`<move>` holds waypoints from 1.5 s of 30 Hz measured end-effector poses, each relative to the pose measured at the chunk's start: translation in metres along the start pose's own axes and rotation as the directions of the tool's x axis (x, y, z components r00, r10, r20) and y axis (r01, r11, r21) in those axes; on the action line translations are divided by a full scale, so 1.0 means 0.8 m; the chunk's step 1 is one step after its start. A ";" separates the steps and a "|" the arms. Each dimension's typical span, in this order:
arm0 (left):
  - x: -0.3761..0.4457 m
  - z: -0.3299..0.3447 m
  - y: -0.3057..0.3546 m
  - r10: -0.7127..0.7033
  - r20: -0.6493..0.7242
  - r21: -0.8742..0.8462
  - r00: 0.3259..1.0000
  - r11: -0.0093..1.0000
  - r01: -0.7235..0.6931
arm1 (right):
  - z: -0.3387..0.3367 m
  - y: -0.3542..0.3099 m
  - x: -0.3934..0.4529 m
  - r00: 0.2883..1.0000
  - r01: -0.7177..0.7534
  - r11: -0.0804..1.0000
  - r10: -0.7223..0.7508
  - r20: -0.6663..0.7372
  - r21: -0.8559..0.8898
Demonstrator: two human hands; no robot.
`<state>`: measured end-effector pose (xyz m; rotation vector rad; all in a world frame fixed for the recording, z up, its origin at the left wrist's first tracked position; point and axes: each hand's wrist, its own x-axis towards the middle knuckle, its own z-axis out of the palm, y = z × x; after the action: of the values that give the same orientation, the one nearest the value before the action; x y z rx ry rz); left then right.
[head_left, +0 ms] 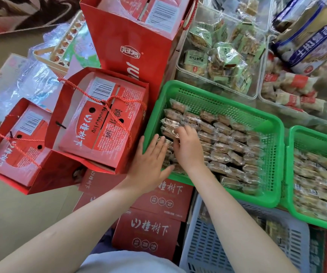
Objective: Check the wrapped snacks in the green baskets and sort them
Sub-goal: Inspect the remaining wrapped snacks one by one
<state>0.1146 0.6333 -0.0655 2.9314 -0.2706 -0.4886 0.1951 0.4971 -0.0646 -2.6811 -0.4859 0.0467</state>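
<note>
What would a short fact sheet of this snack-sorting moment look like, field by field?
left hand: flat, straight fingers lying over the near-left rim of the green basket
right hand: fingers curled down on the brown wrapped snacks; whether its grip has closed on one cannot be told
basket contents: rows of clear-wrapped brown snacks
second green basket: to the right, holding paler wrapped snacks
left side: red gift bags holding red boxes
behind: clear bins of green-labelled packets
</note>
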 end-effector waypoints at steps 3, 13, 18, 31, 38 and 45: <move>-0.002 0.000 0.002 -0.004 0.015 0.025 1.000 1.000 0.004 | 0.005 0.000 0.013 0.999 -0.027 0.999 0.028 0.026 -0.037; 0.001 0.000 0.003 -0.020 0.049 0.119 0.999 0.993 0.014 | -0.011 -0.004 0.022 0.974 -0.188 0.980 0.177 0.144 0.063; -0.001 -0.005 0.004 -0.038 0.043 0.116 0.998 0.993 0.033 | -0.044 -0.018 0.032 0.924 -0.355 0.874 0.273 0.267 0.333; -0.102 -0.100 0.054 -0.255 0.386 -0.914 0.886 -0.233 0.332 | -0.139 -0.059 -0.160 0.721 -0.523 0.033 0.549 0.422 0.852; -0.157 -0.108 0.062 0.012 0.329 -0.869 0.944 -0.387 0.307 | -0.165 -0.081 -0.213 0.791 -0.508 0.040 0.417 0.447 0.861; -0.187 -0.115 0.077 0.048 0.403 -0.767 0.914 -0.527 0.366 | -0.187 -0.096 -0.237 0.808 -0.446 0.235 0.522 0.275 0.864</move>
<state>-0.0032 0.6152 0.0778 0.8232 0.5357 -0.6051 0.0073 0.4390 0.0955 -1.5694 0.3951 0.3063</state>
